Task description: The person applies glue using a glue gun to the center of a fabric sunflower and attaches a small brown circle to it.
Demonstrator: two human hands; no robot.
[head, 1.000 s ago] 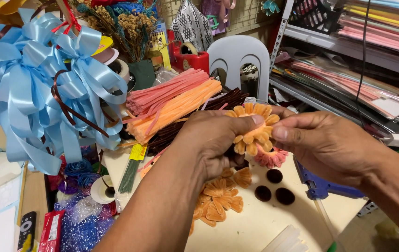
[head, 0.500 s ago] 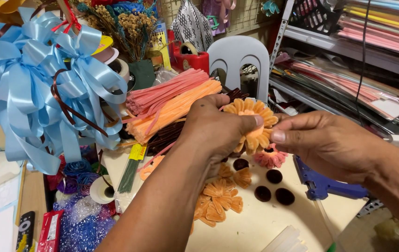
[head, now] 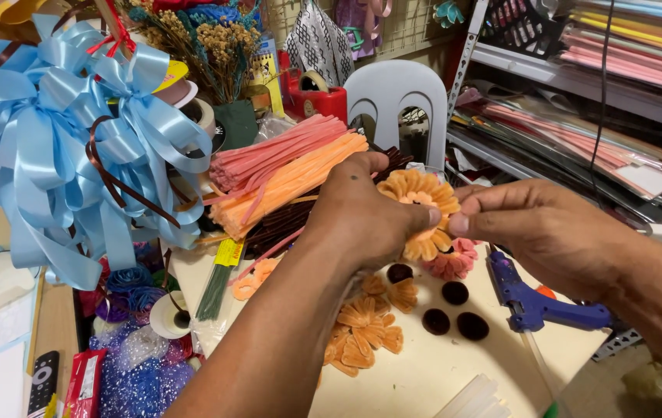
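Both hands hold one orange pipe-cleaner flower above the table. My left hand wraps around its left side with the thumb on the petals. My right hand pinches its right edge with fingertips. Below them on the cream table lie another orange petal flower, loose orange petals, a pink flower and several dark brown round centres.
Bundles of pink and orange pipe cleaners lie behind my hands. A big light-blue ribbon bow fills the left. A blue glue gun lies at the right, glue sticks near the front edge. A white plastic chair and shelves of paper stand behind.
The orange flower has been turned and lifted slightly, its petals now facing up more fully. Both hands have shifted a little but keep hold of it.
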